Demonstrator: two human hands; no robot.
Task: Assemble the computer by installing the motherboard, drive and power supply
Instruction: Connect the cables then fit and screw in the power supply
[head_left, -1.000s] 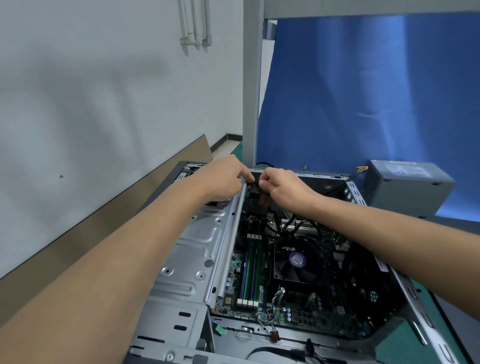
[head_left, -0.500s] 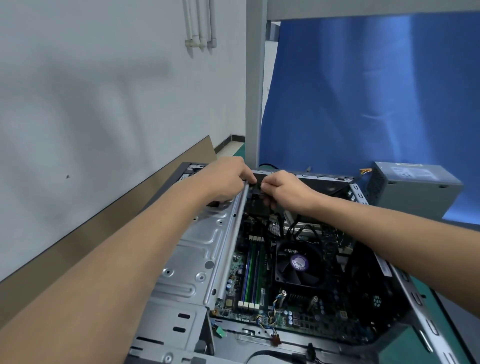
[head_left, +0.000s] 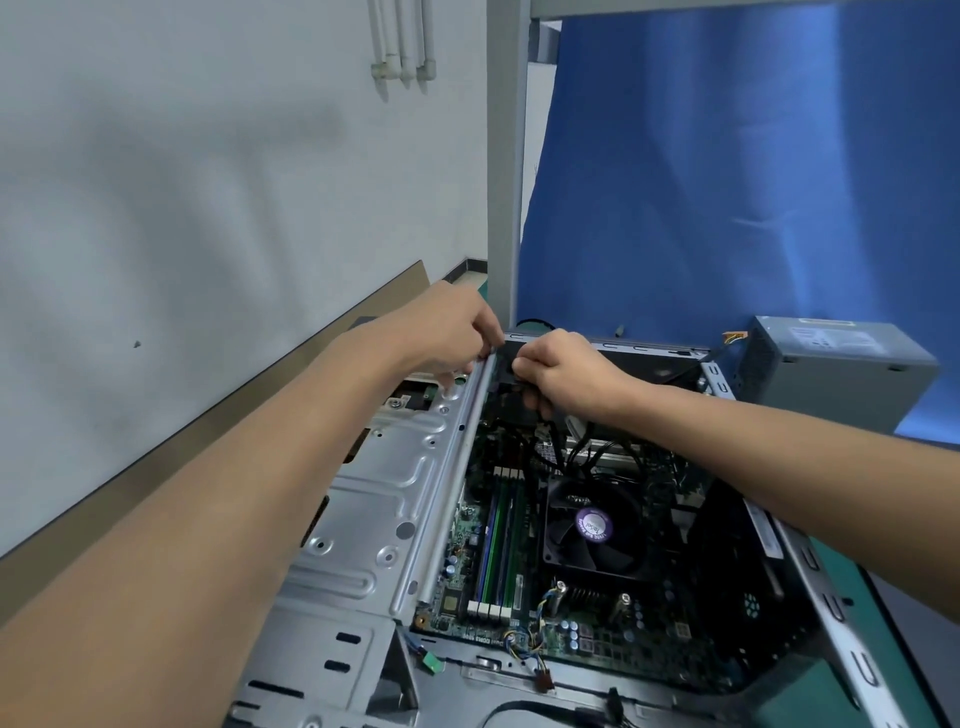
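Mobo (head_left: 571, 639) sits in case (head_left: 831, 603); L hand (head_left: 447, 327) curls round rail (head_left: 457, 467) end, R hand (head_left: 561, 364) pinches black plug (head_left: 506, 364). PSU (head_left: 841, 374) outside case, right.

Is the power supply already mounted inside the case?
No, the grey power supply stands outside the case, beyond its far right corner.

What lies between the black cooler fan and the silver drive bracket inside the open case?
The head view shows the motherboard's green and blue memory slots there, running parallel to the edge of the drive bracket, beside the fan.
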